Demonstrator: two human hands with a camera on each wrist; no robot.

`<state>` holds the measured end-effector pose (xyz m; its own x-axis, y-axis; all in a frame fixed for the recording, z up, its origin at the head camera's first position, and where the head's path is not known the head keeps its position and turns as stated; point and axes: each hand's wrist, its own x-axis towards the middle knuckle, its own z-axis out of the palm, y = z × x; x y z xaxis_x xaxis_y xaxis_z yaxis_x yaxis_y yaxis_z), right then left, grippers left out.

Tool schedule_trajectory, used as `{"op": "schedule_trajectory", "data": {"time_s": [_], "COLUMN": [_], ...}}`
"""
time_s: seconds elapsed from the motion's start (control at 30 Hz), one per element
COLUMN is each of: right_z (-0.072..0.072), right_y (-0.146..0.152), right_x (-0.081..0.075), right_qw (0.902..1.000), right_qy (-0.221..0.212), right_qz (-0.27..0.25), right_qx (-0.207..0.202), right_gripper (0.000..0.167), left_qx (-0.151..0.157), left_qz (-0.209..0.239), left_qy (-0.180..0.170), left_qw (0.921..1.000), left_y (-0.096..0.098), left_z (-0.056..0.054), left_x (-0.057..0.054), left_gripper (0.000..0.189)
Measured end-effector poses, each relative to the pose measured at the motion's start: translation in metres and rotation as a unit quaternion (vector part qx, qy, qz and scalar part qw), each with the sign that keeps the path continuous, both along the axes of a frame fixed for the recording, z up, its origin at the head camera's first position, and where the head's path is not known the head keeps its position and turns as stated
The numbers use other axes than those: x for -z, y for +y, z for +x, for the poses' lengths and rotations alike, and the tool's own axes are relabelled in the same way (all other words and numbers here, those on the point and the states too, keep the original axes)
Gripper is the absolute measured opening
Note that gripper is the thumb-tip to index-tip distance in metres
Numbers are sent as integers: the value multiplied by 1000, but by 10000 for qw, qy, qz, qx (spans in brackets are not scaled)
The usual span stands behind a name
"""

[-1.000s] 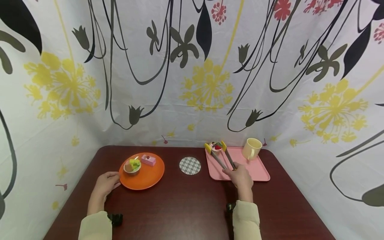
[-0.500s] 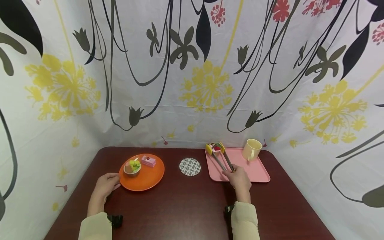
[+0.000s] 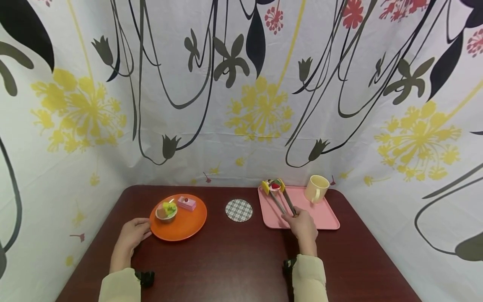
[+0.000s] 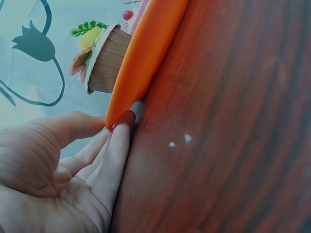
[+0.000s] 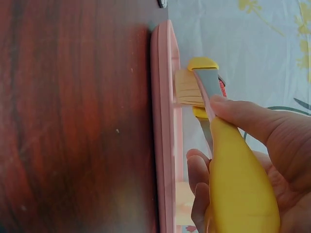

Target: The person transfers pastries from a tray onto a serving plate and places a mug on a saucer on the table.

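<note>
My left hand (image 3: 132, 235) pinches the near-left rim of an orange plate (image 3: 188, 224). In the left wrist view the thumb lies on the rim and the fingers (image 4: 114, 165) are under it. A toy cupcake with yellow and green topping (image 3: 166, 212) and a pink cake slice (image 3: 187, 203) sit on that plate. My right hand (image 3: 302, 226) grips yellow-handled tongs (image 5: 238, 184). Their yellow tips stand on either side of a second toy cupcake (image 5: 188, 88), with a red topping, at the far left of a pink tray (image 3: 324, 218). Whether both tips touch it, I cannot tell.
A pale yellow mug (image 3: 316, 188) stands at the tray's far right, close beside the tongs. Between plate and tray lies a round checked coaster (image 3: 239, 210). Patterned cloth (image 3: 211, 147) hangs behind the dark wooden table (image 3: 226, 264).
The tongs' tips have drawn closer together about the red-topped cupcake, then shifted slightly right. My left hand and the plate have stayed in place.
</note>
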<state>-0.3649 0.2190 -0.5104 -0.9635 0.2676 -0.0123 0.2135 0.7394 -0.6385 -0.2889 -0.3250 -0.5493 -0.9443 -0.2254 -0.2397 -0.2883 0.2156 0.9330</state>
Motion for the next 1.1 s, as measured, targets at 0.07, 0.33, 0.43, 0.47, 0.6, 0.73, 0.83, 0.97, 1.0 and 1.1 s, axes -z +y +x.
{"op": "schedule_trajectory", "data": {"time_s": [0.07, 0.33, 0.43, 0.47, 0.6, 0.73, 0.83, 0.97, 1.0, 1.1], "right_z": [0, 1, 2, 2, 5, 8, 11, 13, 13, 15], "right_y": [-1, -2, -2, -1, 1, 3, 4, 3, 3, 2], "right_x": [-2, -7, -10, -11, -15, -22, -27, -32, -34, -38], "right_qw": [10000, 9998, 9995, 9993, 9984, 9977, 9972, 9967, 9966, 9961], "right_qy": [-9, 106, 199, 238, 325, 333, 333, 383, 400, 463], "right_qz": [4, 107, 146, 160, 165, 123, 21, -86, -97, -111], "right_qx": [-8, -124, -200, -241, -437, -584, -662, -710, -716, -743], "right_gripper": [45, 44, 44, 43, 47, 59, 64, 64, 63, 57], "left_qx": [-7, -8, -34, -45, -92, -117, -126, -104, -97, -85], "left_qz": [20, -3, -8, -7, 31, 56, 56, 34, 27, 28], "left_qy": [-17, -35, -37, -32, -22, -29, -45, -25, -15, -16], "left_qw": [10000, 10000, 10000, 10000, 10000, 9999, 9999, 9999, 9999, 10000], "left_y": [0, 0, 0, 0, 1, 1, 1, 0, 0, 0], "left_z": [0, 1, 1, 1, 0, -1, -1, -2, -2, -2], "left_x": [0, 0, -1, 0, 1, 4, 5, 5, 5, 5], "left_gripper": [59, 59, 58, 58, 59, 60, 60, 59, 59, 60]}}
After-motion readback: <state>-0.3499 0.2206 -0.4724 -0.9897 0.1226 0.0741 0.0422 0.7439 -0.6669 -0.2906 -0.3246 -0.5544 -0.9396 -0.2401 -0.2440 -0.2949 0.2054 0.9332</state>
